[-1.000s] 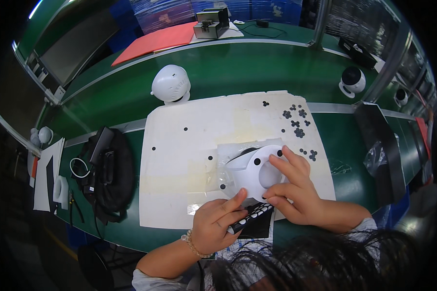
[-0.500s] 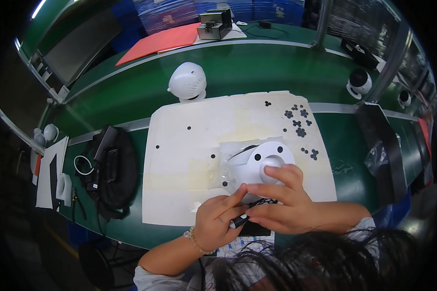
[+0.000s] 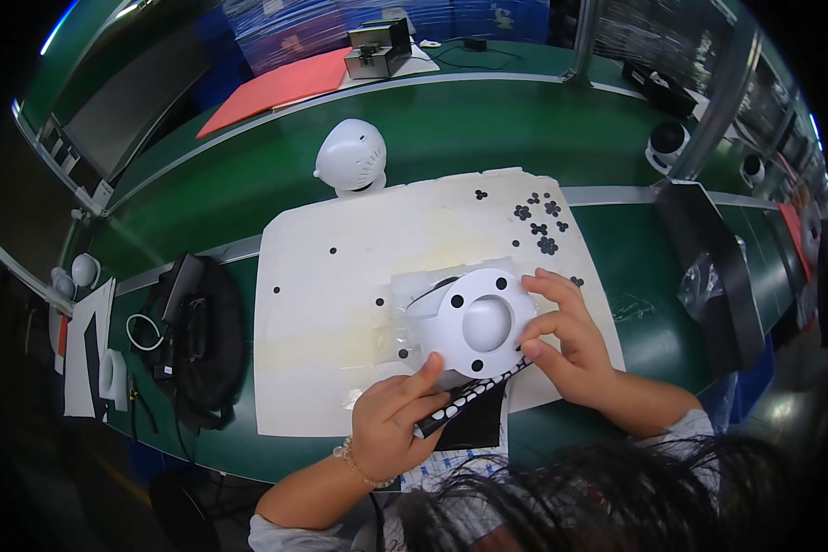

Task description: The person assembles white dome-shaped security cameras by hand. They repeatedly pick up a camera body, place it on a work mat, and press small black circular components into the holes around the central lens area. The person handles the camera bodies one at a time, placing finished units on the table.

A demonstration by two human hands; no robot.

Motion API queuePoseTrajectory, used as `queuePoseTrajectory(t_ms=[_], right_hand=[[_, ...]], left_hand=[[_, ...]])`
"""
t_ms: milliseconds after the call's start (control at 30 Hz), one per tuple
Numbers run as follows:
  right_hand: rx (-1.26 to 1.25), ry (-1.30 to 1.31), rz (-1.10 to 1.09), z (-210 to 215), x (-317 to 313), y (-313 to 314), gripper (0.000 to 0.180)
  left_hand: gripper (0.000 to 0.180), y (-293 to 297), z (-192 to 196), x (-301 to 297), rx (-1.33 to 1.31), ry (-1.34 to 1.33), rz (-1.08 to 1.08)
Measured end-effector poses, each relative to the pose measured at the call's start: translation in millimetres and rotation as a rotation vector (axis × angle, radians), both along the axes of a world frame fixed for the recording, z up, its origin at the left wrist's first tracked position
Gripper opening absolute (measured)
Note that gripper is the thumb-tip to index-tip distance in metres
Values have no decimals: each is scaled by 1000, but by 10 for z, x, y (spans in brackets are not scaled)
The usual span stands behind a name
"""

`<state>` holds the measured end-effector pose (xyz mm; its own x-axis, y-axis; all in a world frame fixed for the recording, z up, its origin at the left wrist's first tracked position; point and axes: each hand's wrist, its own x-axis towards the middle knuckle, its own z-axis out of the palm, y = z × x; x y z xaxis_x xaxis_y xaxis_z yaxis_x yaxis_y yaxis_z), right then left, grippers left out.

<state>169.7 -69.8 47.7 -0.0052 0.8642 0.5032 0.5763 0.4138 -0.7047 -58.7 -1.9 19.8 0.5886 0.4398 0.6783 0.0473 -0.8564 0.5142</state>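
Leaning on the ring (image 3: 438,328) at two sides, the hands stay apart. White ring, facing up, sits on clear wrap (image 3: 401,322) over the pale board (image 3: 317,368), right of centre on the green tabletop (image 3: 630,244); its body behind the flat face is mostly covered, only the upper-left part showing. Three black pads (image 3: 456,301) plain on the face. Left hand (image 3: 396,419): fingers closed round a black strip (image 3: 474,402) with white dots, one raised digit against the ring's lower-left rim; strip's near end tucked into the grip. Right hand (image 3: 575,350): fingers bent at the right rim, dark speck by the thumb tip; cannot tell whether it is pinched or stuck to the ring. Under the strip, a black sheet (image 3: 474,432), partly covered. Printed paper (image 3: 442,469) below it, cut short by dark hair (image 3: 561,497) that fills the lower edge. Black dot clusters (image 3: 547,246) at the board's upper right, the lowest partly behind the right hand's fingers.
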Motion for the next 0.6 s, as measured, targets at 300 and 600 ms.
queuePoseTrajectory(t_ms=[300,600], right_hand=[[6,-59,-2,-9,26,-8,10],[174,-121,-201,-140,62,-62,23]], left_hand=[[25,-11,-20,-1,7,-7,16],[25,-26,-14,5,-9,-3,26]])
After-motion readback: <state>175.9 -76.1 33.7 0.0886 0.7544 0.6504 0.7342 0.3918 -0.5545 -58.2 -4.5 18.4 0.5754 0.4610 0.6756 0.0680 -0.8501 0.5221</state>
